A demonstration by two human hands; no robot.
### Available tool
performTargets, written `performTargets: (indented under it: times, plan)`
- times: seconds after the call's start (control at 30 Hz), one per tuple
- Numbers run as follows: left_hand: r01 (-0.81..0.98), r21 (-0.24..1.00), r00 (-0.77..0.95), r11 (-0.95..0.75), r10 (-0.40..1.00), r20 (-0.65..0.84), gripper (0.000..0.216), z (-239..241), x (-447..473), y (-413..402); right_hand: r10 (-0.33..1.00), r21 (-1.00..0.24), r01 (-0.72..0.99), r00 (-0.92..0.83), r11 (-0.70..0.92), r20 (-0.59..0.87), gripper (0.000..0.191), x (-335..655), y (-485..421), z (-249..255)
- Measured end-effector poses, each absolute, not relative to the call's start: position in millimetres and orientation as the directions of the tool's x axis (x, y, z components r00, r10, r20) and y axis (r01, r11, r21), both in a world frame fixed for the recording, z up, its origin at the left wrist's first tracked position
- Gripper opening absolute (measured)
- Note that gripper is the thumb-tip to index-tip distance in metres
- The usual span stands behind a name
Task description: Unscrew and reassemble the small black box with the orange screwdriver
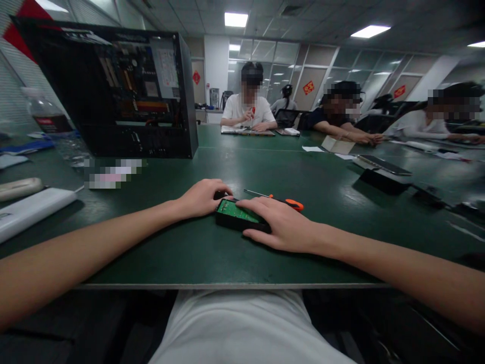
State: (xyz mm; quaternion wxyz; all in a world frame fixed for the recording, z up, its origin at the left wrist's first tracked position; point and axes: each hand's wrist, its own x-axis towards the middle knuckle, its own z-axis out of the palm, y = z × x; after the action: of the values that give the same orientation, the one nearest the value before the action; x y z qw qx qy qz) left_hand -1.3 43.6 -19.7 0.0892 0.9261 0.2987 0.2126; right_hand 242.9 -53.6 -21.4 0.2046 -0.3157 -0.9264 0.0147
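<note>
A small black device with a green circuit board showing on top lies on the green table just in front of me. My left hand is curled over its far left corner, fingers closed on it. My right hand lies over its right side, fingers wrapped along the top and front edges. An orange-handled screwdriver lies on the table just behind my right hand, untouched.
An open black computer case stands at the back left. A plastic bottle and white flat objects are at the far left. Other people sit at the far side with papers, a phone and black items on the right.
</note>
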Motion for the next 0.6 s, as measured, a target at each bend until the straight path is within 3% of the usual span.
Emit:
performTargets:
  times: [0.2, 0.4, 0.6]
  plan:
    - [0.506, 0.313, 0.726, -0.804, 0.593, 0.348, 0.029, -20, -2, 45, 0.601, -0.193, 0.575, -0.705, 0.795, 0.378, 0.052, 246, -53, -22]
    - [0.511, 0.508, 0.579, -0.693, 0.715, 0.393, 0.033, -15, 0, 40, 0.649, -0.296, 0.583, -0.615, 0.756, 0.447, 0.052, 270, -51, 0]
    - [0.472, 0.712, 0.467, -0.519, 0.833, 0.298, 0.038, -11, 5, 29, 0.710, -0.138, 0.828, -0.366, 0.543, 0.602, 0.060, 345, -47, 38]
